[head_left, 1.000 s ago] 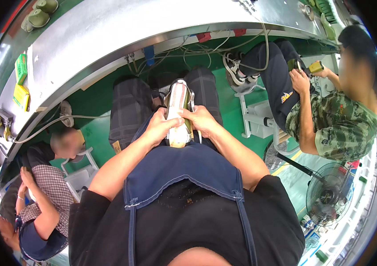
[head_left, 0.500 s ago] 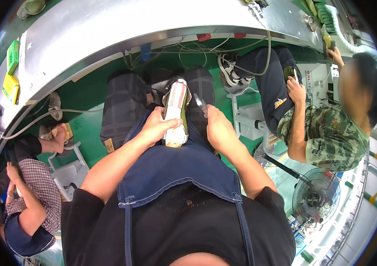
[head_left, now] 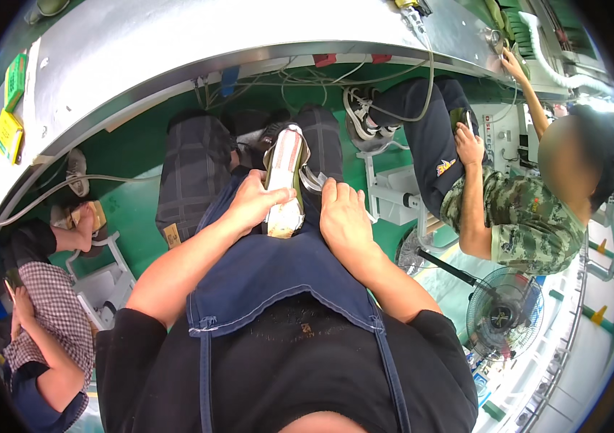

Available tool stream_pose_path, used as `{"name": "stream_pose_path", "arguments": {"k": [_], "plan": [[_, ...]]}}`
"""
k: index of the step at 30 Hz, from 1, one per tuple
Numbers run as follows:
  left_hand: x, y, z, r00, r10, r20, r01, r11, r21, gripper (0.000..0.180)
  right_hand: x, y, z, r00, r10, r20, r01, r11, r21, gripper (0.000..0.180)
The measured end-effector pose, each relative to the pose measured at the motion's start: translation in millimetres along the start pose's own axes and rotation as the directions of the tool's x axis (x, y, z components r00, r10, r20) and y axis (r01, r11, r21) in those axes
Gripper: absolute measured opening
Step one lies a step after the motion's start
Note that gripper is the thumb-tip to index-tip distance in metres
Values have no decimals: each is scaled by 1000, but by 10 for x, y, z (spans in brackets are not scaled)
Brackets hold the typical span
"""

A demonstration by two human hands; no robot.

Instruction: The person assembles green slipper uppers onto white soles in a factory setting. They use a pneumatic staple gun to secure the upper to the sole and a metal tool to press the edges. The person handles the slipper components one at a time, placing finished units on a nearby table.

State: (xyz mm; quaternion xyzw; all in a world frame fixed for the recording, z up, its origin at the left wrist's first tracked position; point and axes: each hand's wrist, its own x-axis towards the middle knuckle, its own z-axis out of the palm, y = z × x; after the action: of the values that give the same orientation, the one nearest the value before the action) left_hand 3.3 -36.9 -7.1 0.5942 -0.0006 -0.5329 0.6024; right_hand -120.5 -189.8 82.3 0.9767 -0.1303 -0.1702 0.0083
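A green shoe upper [head_left: 284,162] lies bottom up along my lap, its long pale sole face marked with red print. My left hand [head_left: 253,202] is closed round its near left side, the thumb across the pale face. With my right hand [head_left: 345,216] I grip metal pincers [head_left: 312,180], whose curved silver jaws are at the shoe's right edge. Whether the jaws bite on the material is too small to tell. A handle tip shows past the right side of my hand. Under the shoe is my dark blue apron [head_left: 285,263].
A metal bench [head_left: 199,43] curves across the far side, with cables [head_left: 321,76] hanging under it. One co-worker [head_left: 537,209] sits at right, one arm stretched to the bench; another [head_left: 47,317] sits at left. A fan [head_left: 505,314] stands at lower right.
The pincers have come left to the shoe's right edge, and my right hand has turned back-up over them. My left hand keeps its hold. The right co-worker's arm reaches farther over the bench.
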Motion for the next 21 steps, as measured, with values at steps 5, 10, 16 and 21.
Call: {"name": "stream_pose_path", "arguments": {"k": [5, 10, 16, 21], "plan": [[31, -18, -18, 1000, 15, -13, -15, 1000, -8, 67, 89, -50, -29, 999, 37, 14, -37, 999, -23, 43], [23, -21, -22, 1000, 22, -16, -22, 1000, 4, 67, 63, -91, -101, 997, 69, 36, -69, 997, 15, 37], [47, -105, -38, 998, 51, -30, -50, 998, 27, 74, 15, -16, -152, 998, 12, 69, -20, 993, 112, 20], [-17, -23, -27, 999, 15, -34, -13, 998, 62, 69, 51, 94, -205, 991, -48, 125, 12, 962, 274, 14]]}}
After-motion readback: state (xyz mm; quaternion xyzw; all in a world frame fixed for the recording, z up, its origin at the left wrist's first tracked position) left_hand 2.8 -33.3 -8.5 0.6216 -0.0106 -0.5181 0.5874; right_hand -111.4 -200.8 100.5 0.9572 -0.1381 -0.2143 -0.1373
